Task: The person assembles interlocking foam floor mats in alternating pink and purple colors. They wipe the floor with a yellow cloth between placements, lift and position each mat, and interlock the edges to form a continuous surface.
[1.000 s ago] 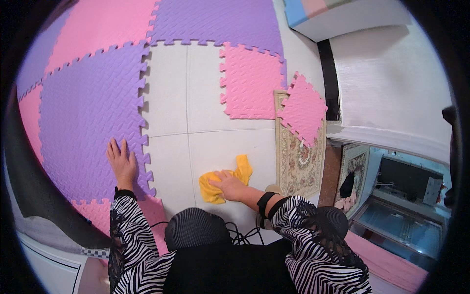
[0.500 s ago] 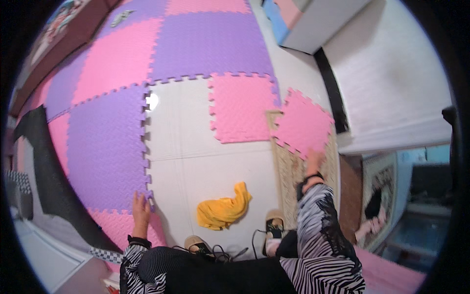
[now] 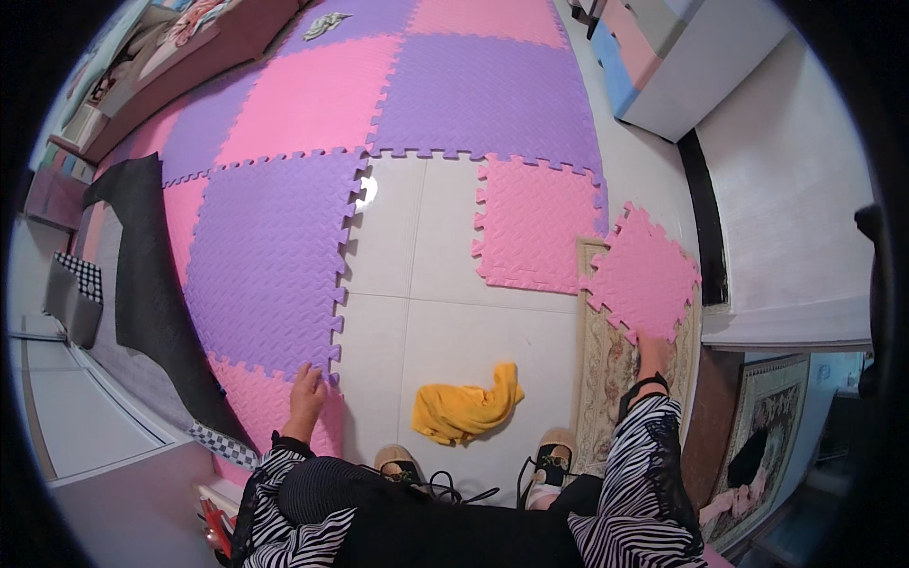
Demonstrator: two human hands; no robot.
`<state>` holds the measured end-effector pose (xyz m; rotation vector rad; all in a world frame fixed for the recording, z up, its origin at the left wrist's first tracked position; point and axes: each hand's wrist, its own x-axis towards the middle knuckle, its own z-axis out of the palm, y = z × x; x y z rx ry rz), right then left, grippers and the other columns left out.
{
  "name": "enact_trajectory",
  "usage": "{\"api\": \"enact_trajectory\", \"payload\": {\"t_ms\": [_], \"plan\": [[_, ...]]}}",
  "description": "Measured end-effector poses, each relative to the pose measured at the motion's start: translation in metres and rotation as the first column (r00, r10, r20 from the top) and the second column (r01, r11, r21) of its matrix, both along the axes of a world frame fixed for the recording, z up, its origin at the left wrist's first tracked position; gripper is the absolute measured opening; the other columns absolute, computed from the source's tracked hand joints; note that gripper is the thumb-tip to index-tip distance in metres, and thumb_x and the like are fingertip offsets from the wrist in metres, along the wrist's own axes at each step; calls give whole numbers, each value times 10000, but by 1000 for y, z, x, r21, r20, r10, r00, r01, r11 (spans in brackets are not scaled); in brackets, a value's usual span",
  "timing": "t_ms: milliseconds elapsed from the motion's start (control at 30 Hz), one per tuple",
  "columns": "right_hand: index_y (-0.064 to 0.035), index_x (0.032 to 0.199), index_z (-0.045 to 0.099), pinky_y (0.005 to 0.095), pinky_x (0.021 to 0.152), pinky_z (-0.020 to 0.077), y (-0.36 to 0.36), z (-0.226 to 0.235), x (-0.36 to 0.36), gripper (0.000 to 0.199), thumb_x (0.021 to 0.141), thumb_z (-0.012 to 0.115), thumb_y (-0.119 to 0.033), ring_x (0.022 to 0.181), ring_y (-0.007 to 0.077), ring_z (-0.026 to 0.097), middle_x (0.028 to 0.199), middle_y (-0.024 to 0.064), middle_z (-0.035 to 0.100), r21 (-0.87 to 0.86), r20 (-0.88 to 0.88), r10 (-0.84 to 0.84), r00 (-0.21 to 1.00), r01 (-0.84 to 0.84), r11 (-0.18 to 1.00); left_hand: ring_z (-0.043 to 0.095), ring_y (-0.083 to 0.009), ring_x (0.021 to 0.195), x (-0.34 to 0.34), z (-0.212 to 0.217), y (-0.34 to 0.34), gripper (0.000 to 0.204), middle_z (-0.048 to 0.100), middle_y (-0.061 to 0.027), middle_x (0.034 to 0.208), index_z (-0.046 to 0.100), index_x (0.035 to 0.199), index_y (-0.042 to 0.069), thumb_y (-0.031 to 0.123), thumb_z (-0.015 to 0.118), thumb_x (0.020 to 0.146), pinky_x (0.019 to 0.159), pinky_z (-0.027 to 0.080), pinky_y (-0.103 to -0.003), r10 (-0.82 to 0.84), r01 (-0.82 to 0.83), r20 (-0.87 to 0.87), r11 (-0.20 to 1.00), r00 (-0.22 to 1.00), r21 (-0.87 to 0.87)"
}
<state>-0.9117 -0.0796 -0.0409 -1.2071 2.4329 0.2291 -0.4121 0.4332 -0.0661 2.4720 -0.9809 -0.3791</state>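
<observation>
My right hand [image 3: 653,354] grips the near corner of a small pink foam mat tile [image 3: 646,270], which sits askew over a patterned beige rug [image 3: 598,417] at the right. My left hand [image 3: 305,398] is open, fingers stretched out, at the near edge of a large purple foam tile [image 3: 270,256], beside its toothed right border. Another small pink tile [image 3: 542,222] lies against the far purple tile [image 3: 488,90]. Between my hands a crumpled yellow cloth [image 3: 464,407] rests on the pale tiled floor [image 3: 454,331].
Large pink [image 3: 308,99] and purple tiles cover the floor farther off, with a small grey cloth [image 3: 327,25] on them. A dark grey mat [image 3: 156,275] edges the left side. At right stand a drawer cabinet [image 3: 653,57] and a white panel [image 3: 786,199]. My shoes [image 3: 554,454] are close by.
My view has swung left, so the scene sits farther right. The small pink tile on the rug has come slightly nearer with my right hand. The left hand stays by the purple tile.
</observation>
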Motion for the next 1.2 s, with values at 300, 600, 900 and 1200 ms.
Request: {"api": "enact_trajectory", "payload": {"t_ms": [300,600,900,1200], "plan": [[-1,1174,550,426,921,422,8,-24,-34,777,611,732,-506,1148,351,488,1238,192,527,-217,-60,293,954,-299,929,527,-368,1104,5,-10,0,243,518,-227,1233,631,1016,45,67,586,779,904,448,-369,38,-39,-38,999,999,-29],[22,851,602,411,646,493,15,-44,-52,479,585,825,-308,718,265,625,772,138,632,-264,161,9,987,34,964,515,-349,1131,16,-23,-6,223,520,-218,1238,621,1026,21,56,572,811,914,439,-355,82,-94,-101,989,992,-117],[-82,932,601,383,510,369,14,-71,-48,439,760,645,-484,532,193,438,628,33,483,-34,503,-309,807,375,926,516,-281,1123,19,-46,-21,222,516,-172,1248,619,1027,19,7,569,811,881,451,-320,143,-200,-174,907,974,-370],[-40,936,648,429,674,479,31,-83,-12,407,699,737,-359,783,281,609,881,116,624,-167,667,-260,698,480,861,550,-278,1071,13,-31,-9,230,541,-185,1209,614,1032,5,-12,550,811,862,460,-316,105,-152,-162,937,981,-315]]}}
